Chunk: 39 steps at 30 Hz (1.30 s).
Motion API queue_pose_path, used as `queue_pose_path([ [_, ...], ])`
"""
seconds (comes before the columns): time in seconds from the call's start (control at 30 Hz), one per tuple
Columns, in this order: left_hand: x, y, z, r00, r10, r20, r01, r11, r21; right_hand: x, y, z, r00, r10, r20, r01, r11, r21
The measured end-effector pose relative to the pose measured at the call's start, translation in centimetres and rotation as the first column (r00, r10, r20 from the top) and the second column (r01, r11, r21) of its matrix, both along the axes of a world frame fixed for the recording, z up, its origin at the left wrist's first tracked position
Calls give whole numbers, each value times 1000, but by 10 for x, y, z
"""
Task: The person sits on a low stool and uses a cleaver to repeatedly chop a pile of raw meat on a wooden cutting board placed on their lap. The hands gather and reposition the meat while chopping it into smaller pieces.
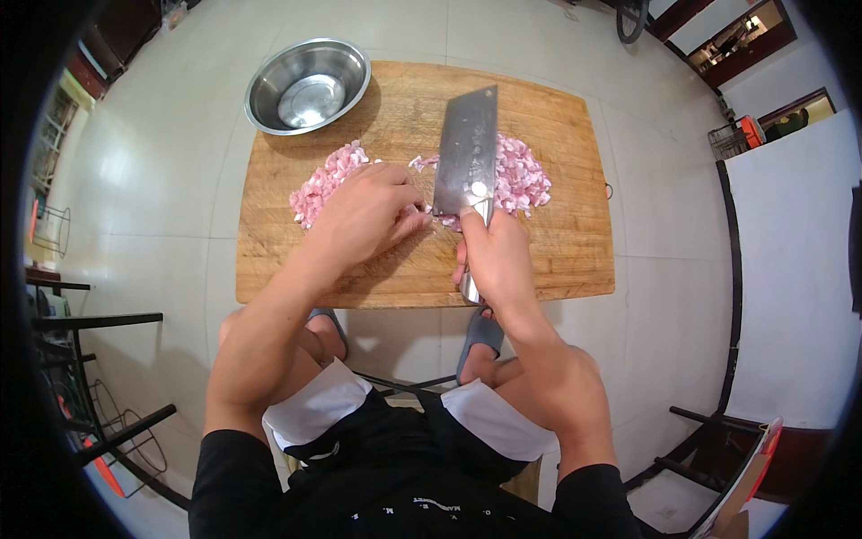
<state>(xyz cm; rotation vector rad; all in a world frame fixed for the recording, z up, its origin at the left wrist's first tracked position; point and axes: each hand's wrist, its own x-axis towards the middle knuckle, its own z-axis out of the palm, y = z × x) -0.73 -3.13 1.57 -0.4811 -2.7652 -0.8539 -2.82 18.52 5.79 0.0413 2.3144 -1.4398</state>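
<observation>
My right hand (496,251) is wrapped round the metal handle of a cleaver (467,148). Its broad grey blade points away from me, tilted with one flat face up, over the inner edge of the right heap of diced pink meat (521,175). Just left of the blade, my left hand (377,205) is closed with curled fingers low over the cutting board (395,269). What lies under those fingertips is hidden. Another heap of diced meat (328,184) sits beyond the left wrist, partly covered by the hand. Small meat bits lie between the two heaps.
A stainless steel bowl (308,87) stands over the board's far left corner. My slippered feet (482,337) are below the near edge, on pale floor tiles (664,216). Black-legged furniture (99,319) is at the left, and a white-topped table (799,269) at the right.
</observation>
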Motion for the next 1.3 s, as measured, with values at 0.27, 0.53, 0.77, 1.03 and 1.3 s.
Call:
queue_pose_path([
  [0.27, 16, -19, 14, 993, -117, 7, 117, 991, -60, 30, 17, 0, 978, -181, 99, 204, 921, -330],
  [0.53, 13, -6, 5, 996, 49, -73, -52, 998, -42, 27, 35, 22, 998, 54, 40, -48, 987, -154],
  [0.77, 23, -16, 16, 999, 18, -50, -20, 999, -27, 29, 42, 21, 974, 218, -63, -212, 973, 93],
  [1.03, 23, -15, -3, 997, -25, -75, 21, 998, -51, 43, 32, 43, 925, 341, -167, -289, 918, 272],
  [1.3, 24, -4, 2, 994, 42, -101, -43, 999, -9, 48, 45, 32, 770, 529, -357, -400, 836, 376],
])
